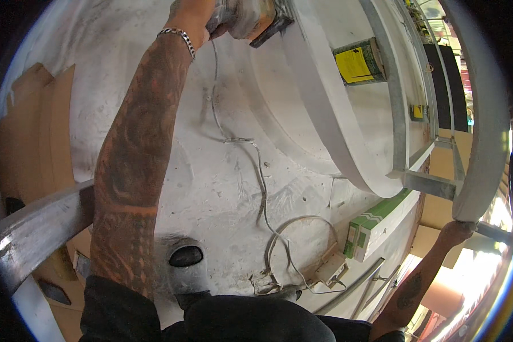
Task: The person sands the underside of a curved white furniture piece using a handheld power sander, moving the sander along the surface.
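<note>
Near the top edge my left hand is closed round a dusty grey power sander with an orange-brown part. The fingers are partly cut off by the picture's edge. The sander's dark base is close to a curved white panel; whether it touches cannot be told. A grey cord runs down from the tool along the dusty floor. On the right, my right hand grips the lower end of another curved white panel, joined to the first by metal frame bars.
A can with a yellow label stands within the frame, and a smaller one lies beyond. A green-and-white box, a power outlet box and metal bars lie lower right. Cardboard and a curved metal piece are left.
</note>
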Tool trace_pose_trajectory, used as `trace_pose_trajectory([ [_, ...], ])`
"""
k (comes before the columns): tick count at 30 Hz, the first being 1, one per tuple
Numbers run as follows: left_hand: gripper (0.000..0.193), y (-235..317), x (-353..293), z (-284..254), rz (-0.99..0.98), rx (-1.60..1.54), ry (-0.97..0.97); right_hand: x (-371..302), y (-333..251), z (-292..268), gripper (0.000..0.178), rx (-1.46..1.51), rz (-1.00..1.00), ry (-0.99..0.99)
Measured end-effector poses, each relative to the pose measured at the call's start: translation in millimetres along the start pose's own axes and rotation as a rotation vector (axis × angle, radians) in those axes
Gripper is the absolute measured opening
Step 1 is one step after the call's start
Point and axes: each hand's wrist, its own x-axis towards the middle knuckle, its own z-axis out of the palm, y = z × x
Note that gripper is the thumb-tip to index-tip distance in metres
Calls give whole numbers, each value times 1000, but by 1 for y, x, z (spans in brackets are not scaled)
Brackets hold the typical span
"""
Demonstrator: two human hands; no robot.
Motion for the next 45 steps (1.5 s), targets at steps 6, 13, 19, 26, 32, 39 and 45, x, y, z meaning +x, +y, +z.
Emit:
trace_pose_trajectory([
  [6,22,13,-8,9,-65,-70,-11,-7,-41,-30,42,224,149,85],
  [13,24,3,-21,11,-8,-82,-23,-8,17,23,46,57,43,155],
  [19,21,0,-11,1,-4,-60,0,-9,-21,-4,36,239,117,192],
  [26,24,4,-15,11,-10,-54,84,4,-34,-31,38,279,149,173],
  [32,25,-6,2,2,15,-29,61,-6,-28,-14,46,171,130,179],
  [39,22,5,-5,10,61,-111,18,-4,-17,-11,43,-91,-1,105],
  [45,23,7,-31,13,-31,-105,55,1,-42,-34,37,225,166,131],
])
